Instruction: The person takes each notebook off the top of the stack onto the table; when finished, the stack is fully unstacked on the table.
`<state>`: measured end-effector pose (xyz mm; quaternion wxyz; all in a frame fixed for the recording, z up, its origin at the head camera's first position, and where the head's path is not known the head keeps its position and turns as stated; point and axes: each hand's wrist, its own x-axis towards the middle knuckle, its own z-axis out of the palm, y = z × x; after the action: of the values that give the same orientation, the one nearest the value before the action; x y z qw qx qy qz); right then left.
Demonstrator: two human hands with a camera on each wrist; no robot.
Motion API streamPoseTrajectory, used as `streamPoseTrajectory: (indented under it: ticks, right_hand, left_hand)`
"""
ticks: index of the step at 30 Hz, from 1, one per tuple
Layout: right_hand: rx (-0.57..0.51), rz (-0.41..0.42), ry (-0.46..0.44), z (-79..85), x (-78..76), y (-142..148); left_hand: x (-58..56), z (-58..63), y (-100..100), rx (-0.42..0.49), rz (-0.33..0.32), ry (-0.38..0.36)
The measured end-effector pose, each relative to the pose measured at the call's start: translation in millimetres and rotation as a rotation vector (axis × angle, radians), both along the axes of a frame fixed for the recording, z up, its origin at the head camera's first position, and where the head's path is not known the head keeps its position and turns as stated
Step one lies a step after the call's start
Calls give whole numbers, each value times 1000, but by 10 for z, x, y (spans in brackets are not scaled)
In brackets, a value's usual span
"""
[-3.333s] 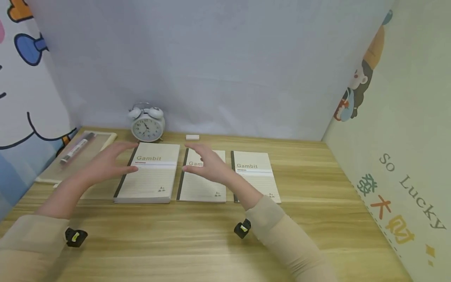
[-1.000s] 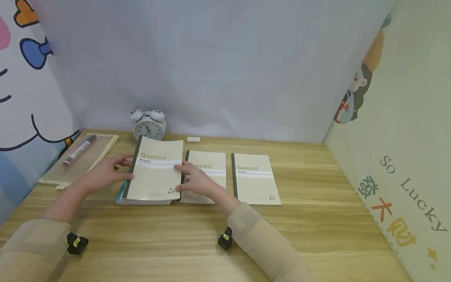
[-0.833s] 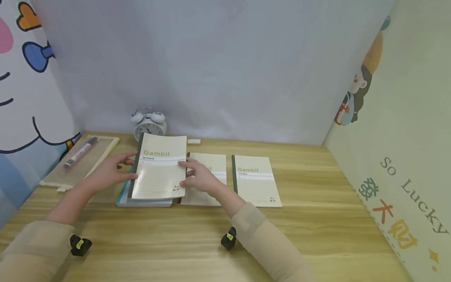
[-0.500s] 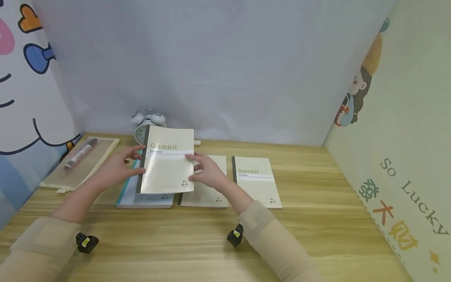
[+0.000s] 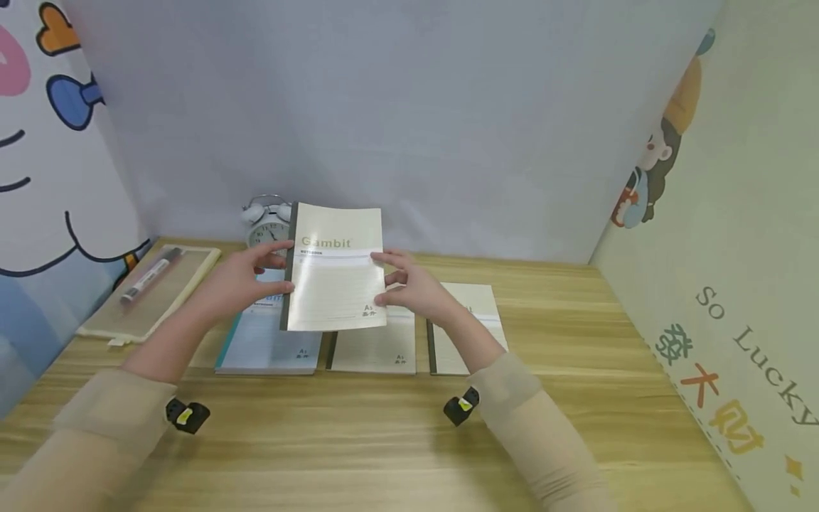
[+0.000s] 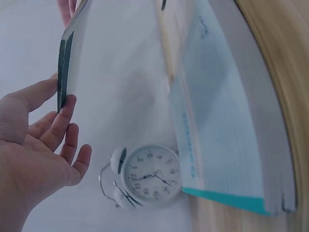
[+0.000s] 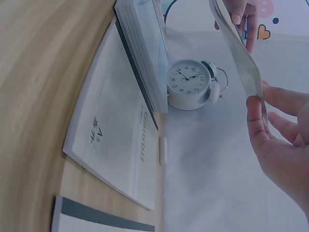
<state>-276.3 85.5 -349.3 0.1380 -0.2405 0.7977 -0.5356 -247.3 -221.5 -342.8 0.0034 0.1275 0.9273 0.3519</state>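
Note:
A cream notebook (image 5: 335,284) with a dark spine and "Gambit" on its cover is held up off the table between both hands. My left hand (image 5: 239,284) pinches its spine edge, with thumb and fingers on opposite faces in the left wrist view. My right hand (image 5: 419,288) pinches the opposite edge, as the right wrist view also shows. Below lies a stack topped by a light blue notebook (image 5: 265,352) with a teal spine. Beside it, a second cream notebook (image 5: 374,355) is partly covered by the held one. A third cream notebook (image 5: 451,355) sits further right, partly behind my right forearm.
A white twin-bell alarm clock (image 5: 265,231) stands behind the blue-topped stack, partly hidden. At the left lies a mesh pouch (image 5: 128,313) with a marker (image 5: 150,277) on or inside it. A small white block (image 7: 163,150) shows by the back wall in the right wrist view.
Both hands have taken hold of the top cream notebook, lifted it off the left stack and carried it right. The light blue notebook beneath has come into view.

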Motion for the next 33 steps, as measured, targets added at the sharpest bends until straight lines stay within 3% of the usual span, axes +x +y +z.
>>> streamPoseTrajectory:
  ticks: [7,15,24,33]
  right_hand:
    - [-103,13,14,172,-54,307]
    - [-117,1,71,298,-68,653]
    - [-138,-54,155,437,-48,1109]
    - [2,-86,178,599,-40,1652]
  left_hand:
    - [-83,174,260,121,-42,14]
    - [-94,369,648,154,-52,47]
    - [-145,453,1140,253,-83,90]
    - [-202,456,1657,350,-144,137]
